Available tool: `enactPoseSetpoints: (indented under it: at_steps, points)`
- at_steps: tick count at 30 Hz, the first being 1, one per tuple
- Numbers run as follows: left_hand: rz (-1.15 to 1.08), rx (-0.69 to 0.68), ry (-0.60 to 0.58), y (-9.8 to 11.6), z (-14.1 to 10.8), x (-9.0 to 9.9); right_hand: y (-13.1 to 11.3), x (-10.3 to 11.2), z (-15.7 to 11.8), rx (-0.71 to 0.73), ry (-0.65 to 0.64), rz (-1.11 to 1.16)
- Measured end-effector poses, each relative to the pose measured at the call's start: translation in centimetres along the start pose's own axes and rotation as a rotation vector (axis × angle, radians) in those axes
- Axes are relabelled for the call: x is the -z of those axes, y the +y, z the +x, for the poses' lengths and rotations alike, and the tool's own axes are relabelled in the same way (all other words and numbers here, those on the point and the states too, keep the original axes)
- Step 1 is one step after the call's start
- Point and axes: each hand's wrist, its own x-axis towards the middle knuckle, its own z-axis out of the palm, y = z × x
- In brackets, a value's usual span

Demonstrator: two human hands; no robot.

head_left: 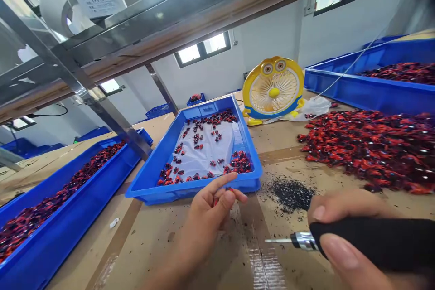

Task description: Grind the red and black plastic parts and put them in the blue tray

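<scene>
My right hand (346,235) is wrapped round a black electric screwdriver (374,238). Its metal collar and thin bit point left, level above the cardboard-covered table. My left hand (210,217) is closed with the thumb pressed on a small red part (216,200), mostly hidden by the fingers, and the index finger stretched out. Just beyond that hand sits a blue tray (163,195) lined with a white sheet, with small red-and-black parts scattered in it. The bit's tip touches nothing. A small heap of black bits (292,194) lies between the hands, farther back.
A large pile of red-and-black parts (367,149) spreads at the right, before a big blue bin (340,81). A yellow fan (273,92) stands behind the tray. Another blue bin (84,210) of parts is at left. A metal shelf frame (102,108) crosses above.
</scene>
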Motion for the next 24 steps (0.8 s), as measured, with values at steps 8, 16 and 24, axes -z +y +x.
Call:
enactPoseSetpoints:
  at_steps: [8, 16, 24]
  points:
    - [0.446, -0.437, 0.014, -2.2, 0.7, 0.4, -0.3, -2.1, 1.0, -0.028, 0.024, -0.107]
    - [0.397, -0.725, -0.099, -4.7, 1.0, 1.0, 1.4, -2.4, -0.4, -0.062, 0.104, -0.099]
    - [0.340, -0.761, -0.191, -5.2, 0.8, 1.1, 0.1, -1.9, -0.8, -0.209, 0.063, -0.154]
